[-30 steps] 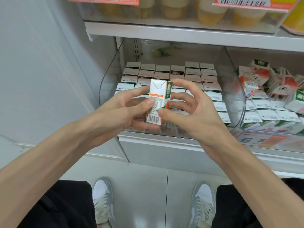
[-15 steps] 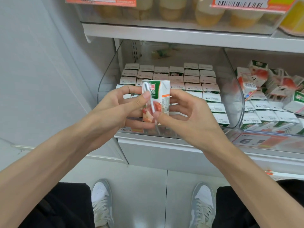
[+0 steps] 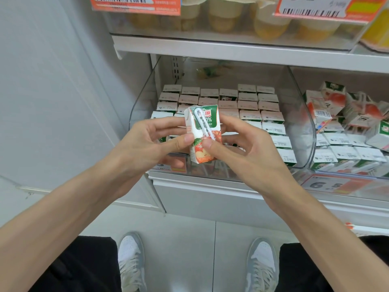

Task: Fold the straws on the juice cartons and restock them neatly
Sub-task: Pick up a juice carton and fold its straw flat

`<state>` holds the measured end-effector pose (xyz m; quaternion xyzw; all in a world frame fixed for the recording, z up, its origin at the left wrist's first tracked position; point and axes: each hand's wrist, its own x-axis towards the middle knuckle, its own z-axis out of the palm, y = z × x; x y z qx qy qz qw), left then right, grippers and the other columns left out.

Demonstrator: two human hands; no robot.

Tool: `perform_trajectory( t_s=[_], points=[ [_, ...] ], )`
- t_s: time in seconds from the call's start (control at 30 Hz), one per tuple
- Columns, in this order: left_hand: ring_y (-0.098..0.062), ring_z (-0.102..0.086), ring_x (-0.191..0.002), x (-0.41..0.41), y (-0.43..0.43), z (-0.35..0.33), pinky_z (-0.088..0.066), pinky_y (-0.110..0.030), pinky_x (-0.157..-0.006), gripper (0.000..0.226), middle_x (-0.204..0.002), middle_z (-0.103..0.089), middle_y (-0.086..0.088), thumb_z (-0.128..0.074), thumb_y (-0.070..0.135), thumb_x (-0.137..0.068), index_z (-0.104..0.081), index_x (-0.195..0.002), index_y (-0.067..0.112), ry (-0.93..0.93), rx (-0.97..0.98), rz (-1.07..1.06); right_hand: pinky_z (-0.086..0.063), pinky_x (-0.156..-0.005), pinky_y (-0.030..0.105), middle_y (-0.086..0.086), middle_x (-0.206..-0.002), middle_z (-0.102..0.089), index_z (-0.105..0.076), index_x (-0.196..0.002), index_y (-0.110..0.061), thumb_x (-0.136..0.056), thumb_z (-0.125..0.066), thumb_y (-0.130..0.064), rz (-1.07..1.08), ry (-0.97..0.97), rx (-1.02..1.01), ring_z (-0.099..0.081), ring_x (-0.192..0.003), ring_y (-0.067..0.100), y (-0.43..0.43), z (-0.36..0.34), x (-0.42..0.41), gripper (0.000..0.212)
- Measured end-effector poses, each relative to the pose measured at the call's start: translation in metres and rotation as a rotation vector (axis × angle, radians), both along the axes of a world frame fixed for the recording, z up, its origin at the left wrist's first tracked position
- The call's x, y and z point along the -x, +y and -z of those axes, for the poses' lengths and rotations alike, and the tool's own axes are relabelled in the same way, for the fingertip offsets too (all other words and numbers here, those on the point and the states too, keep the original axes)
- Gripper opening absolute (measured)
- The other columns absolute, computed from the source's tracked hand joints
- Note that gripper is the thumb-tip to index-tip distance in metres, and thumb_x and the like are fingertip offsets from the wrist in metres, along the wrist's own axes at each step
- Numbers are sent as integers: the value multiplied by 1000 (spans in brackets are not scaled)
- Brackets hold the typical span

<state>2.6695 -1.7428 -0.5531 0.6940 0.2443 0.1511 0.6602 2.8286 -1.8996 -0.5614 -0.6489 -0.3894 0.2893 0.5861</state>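
Note:
A small juice carton (image 3: 207, 150), green on top and red-orange below, stands upright between both hands in front of the shelf. A wrapped white straw (image 3: 201, 125) lies bent in a U on its front face. My left hand (image 3: 151, 144) holds the carton's left side, its thumb on the front edge. My right hand (image 3: 242, 148) holds the right side, thumb pressing the straw's lower end. Behind it, a clear bin (image 3: 303, 114) holds several rows of cartons (image 3: 248, 102) standing upright.
A second clear bin (image 3: 357, 173) to the right holds jumbled cartons (image 3: 328, 106), some lying on their sides. Cups of yellow dessert (image 3: 269, 24) stand on the shelf above. A price tag (image 3: 334, 184) hangs on the shelf front. My shoes (image 3: 130, 264) are on the tiled floor below.
The carton has been turned from its barcode side to its front face, so the straw now faces me. My right thumb has moved onto the straw's lower end.

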Motion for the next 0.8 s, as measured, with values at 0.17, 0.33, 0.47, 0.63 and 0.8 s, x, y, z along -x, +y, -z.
perform_trajectory(
  t_s=[0.17,0.33,0.47,0.63,0.8],
  points=[
    [-22,-77,-112,-2,1,-1,-60,-24,-70,46,-126,-78,3,-72,32,-92,-70,-137,24,-11,-32,-8,-63,-91,29,-3,-117,-79,-67,-132,-25,-85,-88,-20,28,144,-24,-77,-108,15,-1,0,-3,51],
    [-14,-76,-114,-6,-4,0,-60,-25,-91,46,-130,-76,6,-74,33,-92,-69,-137,26,-16,-53,43,-60,-101,36,-5,-124,-77,-64,-130,-18,-77,-89,-32,-72,175,12,-76,-113,14,0,2,1,60],
    [-18,-74,-120,-6,-8,0,-58,-27,-102,43,-130,-77,2,-70,29,-98,-65,-141,29,-34,11,100,-59,-102,37,-7,-127,-75,-70,-132,-24,-86,-87,-30,-63,118,3,-71,-119,11,-2,2,-2,49],
    [-35,-79,-103,-6,-9,0,-66,-38,-87,51,-115,-81,-10,-76,33,-88,-59,-133,16,-61,106,17,-56,-108,43,-1,-121,-79,-74,-132,-24,-91,-80,-30,-72,61,4,-71,-117,24,-1,3,-3,42],
    [-29,-80,-93,-5,-4,-2,-67,-38,-81,43,-115,-81,-9,-75,25,-92,-61,-132,17,-44,108,-12,-55,-109,43,-3,-119,-81,-67,-132,-21,-84,-80,-37,-56,172,-4,-75,-116,16,0,5,-3,53]
  ],
)
